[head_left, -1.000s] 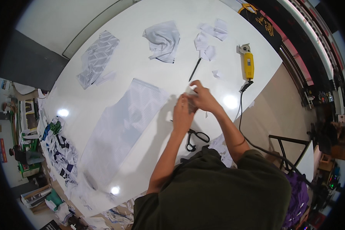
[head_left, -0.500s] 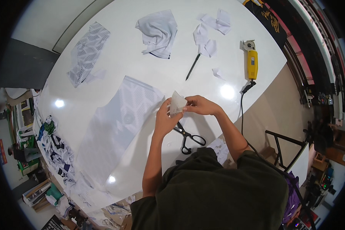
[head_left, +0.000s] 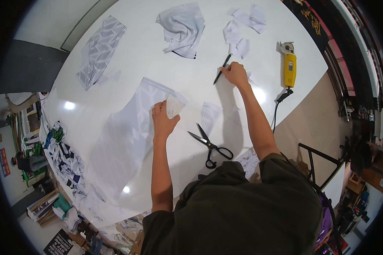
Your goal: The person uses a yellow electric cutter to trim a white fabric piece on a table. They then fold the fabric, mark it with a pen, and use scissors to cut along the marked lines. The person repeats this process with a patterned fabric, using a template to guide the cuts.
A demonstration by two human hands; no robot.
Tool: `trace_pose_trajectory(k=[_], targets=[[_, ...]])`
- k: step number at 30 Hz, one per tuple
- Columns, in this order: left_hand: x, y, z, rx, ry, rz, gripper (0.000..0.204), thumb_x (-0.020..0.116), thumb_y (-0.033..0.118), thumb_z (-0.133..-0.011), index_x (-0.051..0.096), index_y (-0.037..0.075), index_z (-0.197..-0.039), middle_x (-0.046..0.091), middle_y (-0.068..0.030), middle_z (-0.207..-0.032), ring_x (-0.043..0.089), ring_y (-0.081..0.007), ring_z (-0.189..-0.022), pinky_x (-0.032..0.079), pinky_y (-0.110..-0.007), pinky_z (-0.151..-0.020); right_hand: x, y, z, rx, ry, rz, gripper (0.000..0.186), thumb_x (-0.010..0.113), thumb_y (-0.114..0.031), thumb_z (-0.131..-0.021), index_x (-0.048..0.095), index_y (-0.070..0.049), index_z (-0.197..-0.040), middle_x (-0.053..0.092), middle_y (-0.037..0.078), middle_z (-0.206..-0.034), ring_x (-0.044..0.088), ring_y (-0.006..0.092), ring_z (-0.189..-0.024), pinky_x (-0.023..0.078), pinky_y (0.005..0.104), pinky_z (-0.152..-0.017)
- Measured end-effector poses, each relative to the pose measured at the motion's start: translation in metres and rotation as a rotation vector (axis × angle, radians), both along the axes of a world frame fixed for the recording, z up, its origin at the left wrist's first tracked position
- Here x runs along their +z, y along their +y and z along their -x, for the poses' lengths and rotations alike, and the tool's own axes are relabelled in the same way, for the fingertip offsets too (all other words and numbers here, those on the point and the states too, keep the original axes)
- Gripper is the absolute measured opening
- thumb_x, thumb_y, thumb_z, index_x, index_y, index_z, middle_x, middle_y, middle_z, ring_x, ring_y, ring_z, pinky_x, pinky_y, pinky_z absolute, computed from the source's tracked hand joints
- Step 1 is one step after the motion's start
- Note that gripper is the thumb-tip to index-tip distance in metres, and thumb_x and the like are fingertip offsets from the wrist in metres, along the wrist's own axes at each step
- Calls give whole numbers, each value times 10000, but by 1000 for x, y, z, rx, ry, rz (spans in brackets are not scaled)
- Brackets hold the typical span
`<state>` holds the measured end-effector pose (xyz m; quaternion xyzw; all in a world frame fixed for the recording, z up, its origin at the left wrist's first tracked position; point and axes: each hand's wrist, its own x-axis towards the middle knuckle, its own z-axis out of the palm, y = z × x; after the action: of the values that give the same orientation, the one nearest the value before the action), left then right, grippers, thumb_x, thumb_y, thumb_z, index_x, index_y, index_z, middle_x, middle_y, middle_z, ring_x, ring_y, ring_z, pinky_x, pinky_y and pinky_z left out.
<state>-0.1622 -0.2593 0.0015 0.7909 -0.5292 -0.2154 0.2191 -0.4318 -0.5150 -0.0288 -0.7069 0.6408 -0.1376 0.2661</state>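
Observation:
My left hand (head_left: 163, 122) holds a small beige card piece (head_left: 173, 106) against the upper end of a large pale patterned fabric piece (head_left: 127, 123), fingers on one side and thumb on the other. Farther off to the right, my right hand (head_left: 235, 75) has its fingertips closed on a black pen (head_left: 217, 78) lying on the table. Black-handled scissors (head_left: 209, 145) rest with blades apart between my forearms. Beside their tips lies a small striped fabric scrap (head_left: 210, 115).
A yellow electric rotary cutter (head_left: 290, 70) with a cord lies near the right edge of the white table (head_left: 187, 80). White scraps (head_left: 241, 48), a crumpled grey cloth (head_left: 181, 29) and a patterned cloth (head_left: 101, 51) lie at the far side. Piled fabric (head_left: 66, 157) sits at left.
The card piece has gone from between both hands down onto the large fabric piece, under my left hand. My right hand has let go of it and reached away to the pen.

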Motion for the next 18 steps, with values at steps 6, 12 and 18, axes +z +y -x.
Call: trace_pose_trajectory(k=[6, 12, 18], targets=[[7, -1, -2, -47, -13, -72, 799, 810, 228, -725, 522, 15, -1439, 471, -134, -1374, 443, -357, -1264, 369, -514, -1091, -12, -15, 1, -21, -277, -226, 324, 734, -242, -851, 668, 75, -864, 720, 215, -773, 730, 325, -691, 576, 415, -633], [2, -3, -10, -62, 34, -91, 817, 839, 218, -728, 517, 33, -1455, 463, -146, -1390, 439, -375, -1277, 377, -508, -1103, 31, 10, -24, -48, -1140, -420, 152, 663, -92, -921, 603, 47, -904, 694, 147, -776, 706, 215, -626, 561, 328, -533], [2, -7, -12, -71, 61, -82, 811, 850, 195, -733, 521, 25, -1455, 460, -163, -1394, 438, -388, -1292, 383, -506, -1112, 22, 40, -57, 162, -1175, -304, 127, 613, -107, -997, 632, -30, -1097, 720, 120, -868, 726, 203, -806, 575, 342, -700]])
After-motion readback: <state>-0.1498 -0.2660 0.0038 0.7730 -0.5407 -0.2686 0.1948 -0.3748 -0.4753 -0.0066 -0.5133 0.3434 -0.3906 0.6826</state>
